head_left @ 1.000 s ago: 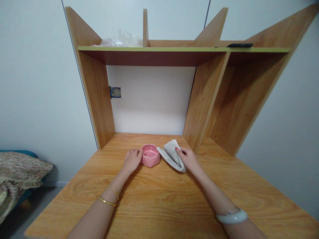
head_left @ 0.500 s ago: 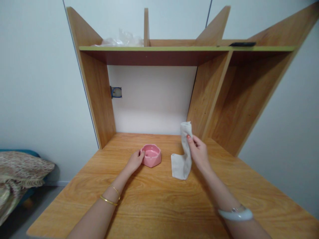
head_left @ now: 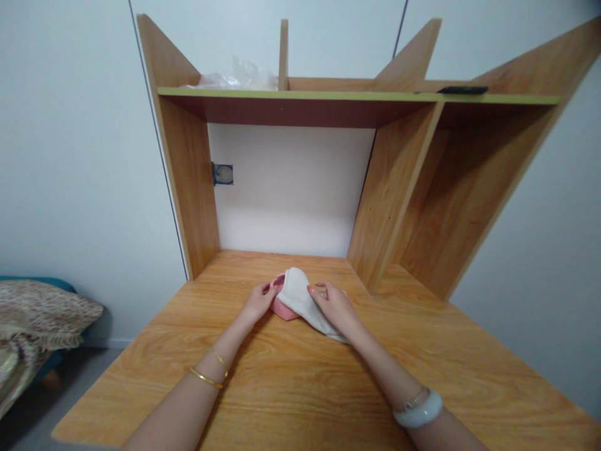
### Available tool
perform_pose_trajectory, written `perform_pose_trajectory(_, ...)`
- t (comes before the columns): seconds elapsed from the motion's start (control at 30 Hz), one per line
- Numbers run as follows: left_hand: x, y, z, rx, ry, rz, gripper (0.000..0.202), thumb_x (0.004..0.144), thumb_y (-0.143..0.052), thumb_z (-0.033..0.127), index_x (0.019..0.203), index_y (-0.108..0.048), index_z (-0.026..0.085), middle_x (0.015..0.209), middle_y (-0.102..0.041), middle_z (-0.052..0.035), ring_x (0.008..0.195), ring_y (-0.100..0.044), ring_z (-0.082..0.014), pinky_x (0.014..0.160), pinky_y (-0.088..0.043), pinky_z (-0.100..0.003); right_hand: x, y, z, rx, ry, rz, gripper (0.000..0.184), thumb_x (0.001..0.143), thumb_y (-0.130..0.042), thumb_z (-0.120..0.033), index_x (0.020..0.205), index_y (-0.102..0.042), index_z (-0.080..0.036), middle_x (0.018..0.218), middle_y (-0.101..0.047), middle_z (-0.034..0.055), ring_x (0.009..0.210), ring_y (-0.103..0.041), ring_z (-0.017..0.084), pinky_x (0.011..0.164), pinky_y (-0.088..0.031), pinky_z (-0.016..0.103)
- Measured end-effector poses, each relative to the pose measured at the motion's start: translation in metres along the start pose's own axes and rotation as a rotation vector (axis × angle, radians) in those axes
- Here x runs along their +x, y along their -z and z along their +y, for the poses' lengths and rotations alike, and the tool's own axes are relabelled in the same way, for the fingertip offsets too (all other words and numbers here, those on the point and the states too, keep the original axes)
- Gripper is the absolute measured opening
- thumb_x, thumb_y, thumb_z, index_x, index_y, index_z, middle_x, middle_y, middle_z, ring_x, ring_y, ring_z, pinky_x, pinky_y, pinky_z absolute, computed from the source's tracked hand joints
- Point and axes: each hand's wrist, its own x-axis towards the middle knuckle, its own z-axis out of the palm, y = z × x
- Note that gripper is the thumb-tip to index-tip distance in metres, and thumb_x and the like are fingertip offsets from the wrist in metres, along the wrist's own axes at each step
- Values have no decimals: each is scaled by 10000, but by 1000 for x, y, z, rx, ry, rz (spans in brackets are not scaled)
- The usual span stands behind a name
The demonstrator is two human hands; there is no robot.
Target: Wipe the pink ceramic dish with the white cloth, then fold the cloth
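The pink dish (head_left: pixel 284 311) is pinched by the left hand (head_left: pixel 258 302); the pale cloth (head_left: pixel 299 293), by the right hand (head_left: pixel 335 307). The dish is partly covered by the cloth.

On a wood-grain desk (head_left: pixel 291 388), a faceted pink bowl (head_left: pixel 283 310) is held by the left hand (head_left: pixel 258 303). It is partly covered by a pale-grey cloth (head_left: pixel 297 294) gripped in the right hand (head_left: pixel 337 307).

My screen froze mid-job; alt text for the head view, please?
The left hand grips a pink bowl on a wooden desk while the right hand holds a pale cloth partly over it. A shelf above bears clear plastic.
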Motion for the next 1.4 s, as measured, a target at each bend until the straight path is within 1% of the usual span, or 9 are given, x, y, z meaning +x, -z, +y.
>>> perform_pose_trajectory(0.1, -5, -4, 7, -107, -14, -22, 352, 726, -526, 291, 1010, -622, 105, 1041, -651, -97, 953, -588, -217, 844, -443, -306, -4, -2, 2, 36, -90, -142, 418, 792, -427, -492, 897, -621, -138, 809, -672, 107, 808, -617, 233, 669, -422, 287)
perform_pose_trajectory(0.17, -8, -8, 11, -139, -23, -19, 408, 700, -575, 280, 1066, -594, 99, 1088, -626, -118, 981, -579, -226, 870, -437, -326, -7, -4, 2, 93, -110, -165, 408, 770, -458, -495, 927, -590, -143, 850, -671, 103, 824, -619, 228, 655, -427, 275)
perform_pose_trajectory(0.3, -15, -17, 20, -68, -184, -28, 543, 689, -622, 269, 1203, -498, 145, 1214, -541, -120, 1078, -525, -223, 955, -381, -365, -12, -8, 1, 164, -125, -118, 415, 717, -556, -412, 1035, -483, -154, 981, -640, 100, 906, -600, 207, 709, -433, 275)
perform_pose_trajectory(0.4, -19, -18, 28, 57, -340, -43, 543, 685, -643, 277, 1202, -505, 186, 1301, -461, -97, 1185, -428, -226, 1032, -290, -380, -12, -11, 1, 163, -166, -111, 430, 692, -588, -339, 1046, -434, -150, 983, -632, 104, 896, -598, 200, 716, -432, 277)
perform_pose_trajectory(0.67, -27, -15, 33, 223, -432, -62, 534, 711, -598, 266, 1228, -486, 194, 1282, -479, -86, 1191, -419, -223, 1026, -311, -380, -7, -15, 6, 127, -154, -34, 268, 697, -558, -262, 928, -450, -179, 886, -647, 98, 820, -606, 217, 638, -420, 273)
perform_pose_trajectory(0.9, -31, -19, 41, 294, -470, -44, 557, 647, -606, 189, 1198, -526, 222, 1277, -490, -62, 1186, -431, -229, 1031, -316, -384, -6, -13, 9, 25, -26, 2, 208, 750, -488, -222, 954, -486, -177, 873, -656, 87, 827, -606, 212, 603, -394, 249)
perform_pose_trajectory(1.2, -37, -16, 49, 356, -464, -130, 586, 630, -581, 142, 1208, -515, 208, 1274, -478, -66, 1173, -431, -230, 1021, -323, -356, -8, 3, 2, -351, 83, -4, 186, 804, -441, -247, 958, -515, -173, 759, -657, 90, 716, -610, 215, 571, -342, 249)
perform_pose_trajectory(1.3, -38, -17, 48, 289, -442, -131, 569, 695, -582, 212, 1251, -461, 210, 1310, -443, -73, 1217, -383, -232, 1051, -268, -375, -8, 2, 5, -292, 72, -7, 190, 808, -428, -250, 950, -520, -163, 755, -656, 92, 705, -607, 214, 566, -348, 249)
perform_pose_trajectory(1.4, -36, -20, 42, 111, -316, -134, 730, 718, -617, 322, 1349, -279, 181, 1325, -410, -125, 1203, -402, -240, 1025, -299, -393, -7, -1, 12, -129, 37, 23, 194, 811, -408, -259, 923, -531, -157, 766, -654, 86, 703, -605, 199, 571, -373, 244)
